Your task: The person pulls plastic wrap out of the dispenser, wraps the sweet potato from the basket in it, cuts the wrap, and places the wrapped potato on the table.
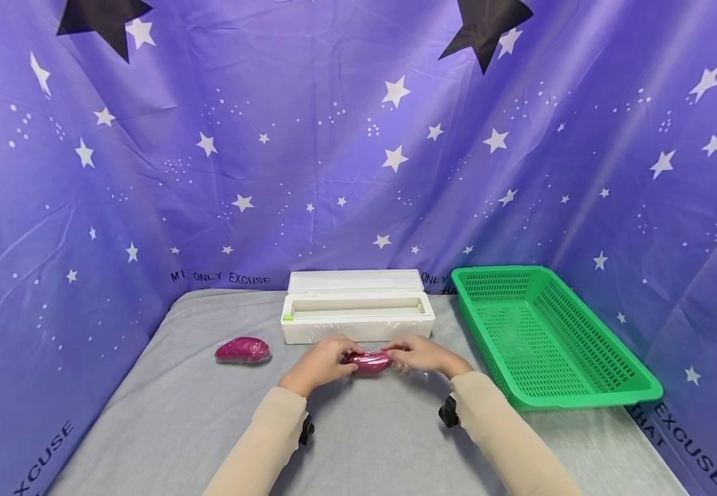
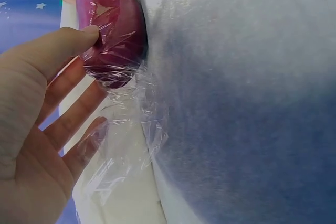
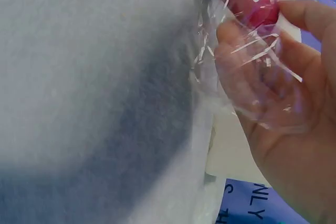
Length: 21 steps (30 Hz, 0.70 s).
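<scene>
A purple-red sweet potato (image 1: pixel 370 362) in clear cling film lies crosswise between the two hands, just in front of the white box. My left hand (image 1: pixel 327 362) pinches its left end, the thumb pressed on top and the fingers behind. Loose film (image 2: pixel 123 145) trails off that end past the lower fingers. At the other end, my right hand (image 1: pixel 423 355) holds the potato with thumb and fingers. A crumpled flap of film (image 3: pixel 262 82) covers part of the right fingers in the right wrist view.
The white cling film box (image 1: pixel 358 329) stands behind the hands, lid up, with a green slider at its left. Another film-wrapped sweet potato (image 1: pixel 243 350) lies at the left. A green plastic basket (image 1: pixel 587 401) stands at the right on the grey cloth (image 1: pixel 383 441). Starry curtains surround the table.
</scene>
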### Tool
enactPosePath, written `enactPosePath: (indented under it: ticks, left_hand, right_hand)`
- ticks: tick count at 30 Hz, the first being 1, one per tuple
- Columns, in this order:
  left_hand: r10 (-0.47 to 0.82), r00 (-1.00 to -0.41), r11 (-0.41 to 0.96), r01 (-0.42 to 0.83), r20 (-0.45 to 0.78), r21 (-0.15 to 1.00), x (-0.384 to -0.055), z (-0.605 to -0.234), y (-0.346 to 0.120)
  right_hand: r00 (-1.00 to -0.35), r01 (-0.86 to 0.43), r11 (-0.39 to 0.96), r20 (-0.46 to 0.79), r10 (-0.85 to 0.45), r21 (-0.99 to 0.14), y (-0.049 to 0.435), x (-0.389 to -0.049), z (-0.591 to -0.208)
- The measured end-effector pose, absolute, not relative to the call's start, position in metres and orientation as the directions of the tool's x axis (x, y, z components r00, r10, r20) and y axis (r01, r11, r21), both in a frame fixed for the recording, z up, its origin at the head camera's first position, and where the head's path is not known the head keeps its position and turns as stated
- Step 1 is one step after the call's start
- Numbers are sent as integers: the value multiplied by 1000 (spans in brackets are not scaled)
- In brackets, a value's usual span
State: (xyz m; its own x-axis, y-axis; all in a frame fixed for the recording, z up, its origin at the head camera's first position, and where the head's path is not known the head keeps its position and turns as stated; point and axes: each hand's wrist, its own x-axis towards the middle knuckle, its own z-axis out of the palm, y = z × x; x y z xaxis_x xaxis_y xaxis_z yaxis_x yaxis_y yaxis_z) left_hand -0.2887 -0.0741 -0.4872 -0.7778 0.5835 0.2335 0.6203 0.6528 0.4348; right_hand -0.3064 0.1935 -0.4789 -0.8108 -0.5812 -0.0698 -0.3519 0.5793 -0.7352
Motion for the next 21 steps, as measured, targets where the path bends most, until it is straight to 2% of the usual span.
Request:
enactPosePath:
  ticks: [9, 15, 21]
  left_hand:
    - [596, -773, 659, 626, 219, 417, -294, -484, -71]
    - [589, -780, 660, 615, 211, 432, -299, -483, -71]
    - [587, -789, 663, 597, 181, 452, -302, -480, -71]
  right_hand:
    - [-813, -520, 568, 167, -557, -638, 193, -305, -474]
    - [-834, -515, 599, 196, -516, -613, 183, -300, -472]
    - [-813, -565, 631, 230, -535, -532, 177, -298, -475]
